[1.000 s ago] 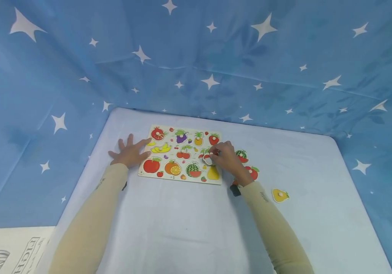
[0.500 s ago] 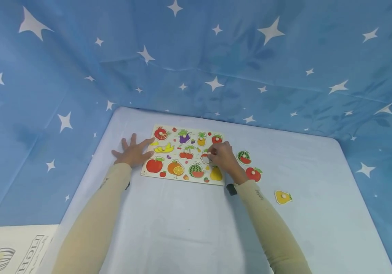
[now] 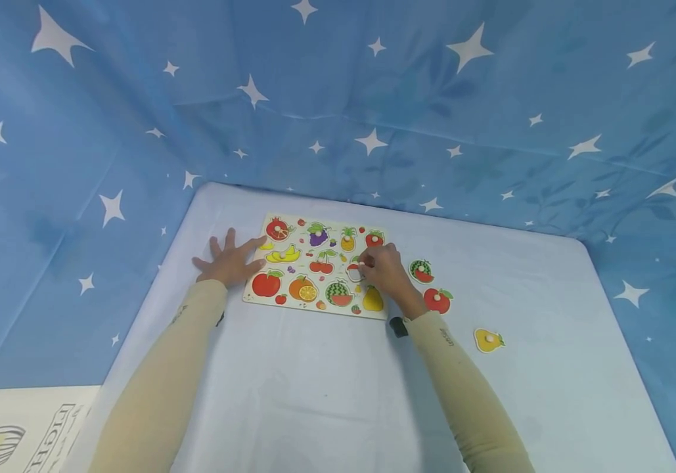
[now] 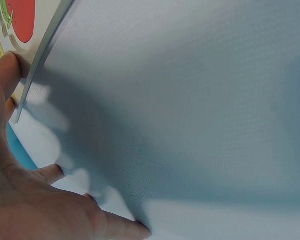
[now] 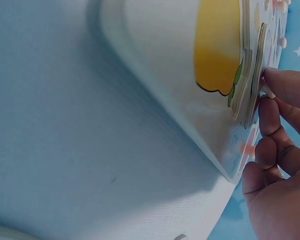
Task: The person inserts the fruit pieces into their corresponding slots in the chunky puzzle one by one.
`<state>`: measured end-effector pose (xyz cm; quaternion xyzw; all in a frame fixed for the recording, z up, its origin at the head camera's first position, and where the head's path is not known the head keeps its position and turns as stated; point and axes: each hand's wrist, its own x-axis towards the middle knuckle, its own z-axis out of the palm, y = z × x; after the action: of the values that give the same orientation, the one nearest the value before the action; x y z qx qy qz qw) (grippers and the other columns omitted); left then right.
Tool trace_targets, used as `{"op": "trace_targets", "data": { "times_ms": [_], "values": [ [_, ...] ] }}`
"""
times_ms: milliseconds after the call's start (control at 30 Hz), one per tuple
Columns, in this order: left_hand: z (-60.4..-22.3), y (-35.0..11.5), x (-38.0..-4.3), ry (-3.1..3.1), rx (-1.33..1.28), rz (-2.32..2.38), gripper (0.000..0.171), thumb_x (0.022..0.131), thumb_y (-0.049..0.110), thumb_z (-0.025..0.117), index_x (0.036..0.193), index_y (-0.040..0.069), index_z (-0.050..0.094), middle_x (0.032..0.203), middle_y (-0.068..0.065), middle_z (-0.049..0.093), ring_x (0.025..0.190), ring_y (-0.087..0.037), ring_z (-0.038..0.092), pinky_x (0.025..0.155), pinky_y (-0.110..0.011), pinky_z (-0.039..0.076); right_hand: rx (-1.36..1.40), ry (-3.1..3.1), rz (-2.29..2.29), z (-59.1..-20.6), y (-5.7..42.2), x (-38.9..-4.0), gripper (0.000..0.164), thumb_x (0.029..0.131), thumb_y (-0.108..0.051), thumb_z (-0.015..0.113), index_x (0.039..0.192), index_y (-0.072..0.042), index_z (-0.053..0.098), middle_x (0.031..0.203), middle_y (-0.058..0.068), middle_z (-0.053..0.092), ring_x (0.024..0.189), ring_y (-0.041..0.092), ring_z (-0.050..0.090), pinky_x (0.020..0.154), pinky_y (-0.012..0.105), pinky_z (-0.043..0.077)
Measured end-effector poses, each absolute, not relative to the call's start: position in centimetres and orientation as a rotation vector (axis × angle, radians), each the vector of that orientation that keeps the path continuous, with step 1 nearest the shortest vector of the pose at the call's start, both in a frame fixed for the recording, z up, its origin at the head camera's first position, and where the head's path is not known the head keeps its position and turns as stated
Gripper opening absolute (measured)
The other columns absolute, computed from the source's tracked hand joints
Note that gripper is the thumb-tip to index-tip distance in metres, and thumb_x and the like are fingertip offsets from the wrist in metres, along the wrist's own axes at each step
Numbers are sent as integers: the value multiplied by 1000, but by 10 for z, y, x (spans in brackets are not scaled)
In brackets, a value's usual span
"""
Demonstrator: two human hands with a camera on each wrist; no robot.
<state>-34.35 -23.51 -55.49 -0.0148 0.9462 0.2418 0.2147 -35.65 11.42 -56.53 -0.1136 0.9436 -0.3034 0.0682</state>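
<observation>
A wooden fruit puzzle board (image 3: 343, 314) lies on the table. My left hand (image 3: 228, 266) is spread at its left side, thumb and index finger touching the edge. In the left wrist view, that thumb (image 4: 7, 70) rests on the board's border. My right hand (image 3: 389, 272) pinches the small knob of a red-and-white puzzle piece (image 3: 353, 272) at the right of the middle row; fingers hide part of it. In the right wrist view, the piece (image 5: 257, 75) stands slightly above the board, edge-on. Banana (image 3: 283, 255) and cherry pieces (image 3: 321, 264) sit to its left.
Right of the board lie a watermelon piece (image 3: 421, 271), an apple piece (image 3: 437, 301) and a yellow pear piece (image 3: 488, 340), each apart from it. A blue star-patterned curtain (image 3: 338, 98) hangs behind the white table (image 3: 326, 407). A printed cloth (image 3: 18, 427) shows lower left.
The red-and-white piece was tilted beside its printed spot a second ago and now lies flatter over it. The right forearm has uncovered the loose apple piece. The left hand stays on the board.
</observation>
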Motion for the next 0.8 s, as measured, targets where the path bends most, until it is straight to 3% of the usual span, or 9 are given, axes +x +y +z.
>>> {"op": "trace_targets", "data": {
  "times_ms": [433, 567, 633, 700, 800],
  "values": [
    [-558, -233, -344, 2644, -38, 666, 73, 107, 42, 60, 171, 27, 28, 175, -27, -11, 154, -62, -14, 106, -92, -3, -392, 2862, -885, -571, 116, -357, 9, 99, -5, 76, 106, 0, 78, 89, 8, 68, 100, 29, 49, 87, 42, 43],
    [-559, -233, -344, 2644, -40, 658, 74, 107, 43, 59, 171, 27, 27, 175, -27, -11, 154, -62, -14, 106, -92, -3, -433, 2882, -863, -574, 117, -356, 14, 99, -9, 77, 110, -1, 78, 88, 11, 68, 98, 32, 50, 91, 47, 40],
    [-559, -233, -343, 2647, -39, 654, 74, 107, 44, 59, 172, 27, 27, 175, -27, -11, 154, -62, -14, 106, -92, -3, -456, 2891, -854, -575, 118, -355, 30, 99, -17, 80, 123, -2, 75, 105, 16, 70, 106, 36, 50, 98, 52, 37],
    [-560, -233, -343, 2648, -36, 656, 74, 107, 44, 59, 171, 27, 27, 175, -27, -11, 154, -62, -13, 106, -92, -3, -461, 2890, -867, -575, 118, -353, 55, 98, -29, 82, 144, -5, 65, 132, 21, 63, 122, 40, 48, 107, 58, 32],
    [-562, -236, -343, 2643, -31, 659, 73, 107, 43, 59, 171, 27, 27, 175, -27, -11, 154, -63, -14, 105, -93, -3, -474, 2892, -895, -573, 119, -352, 90, 95, -46, 82, 167, -14, 38, 170, 22, 28, 151, 42, 29, 119, 67, 19]
  ]
}}
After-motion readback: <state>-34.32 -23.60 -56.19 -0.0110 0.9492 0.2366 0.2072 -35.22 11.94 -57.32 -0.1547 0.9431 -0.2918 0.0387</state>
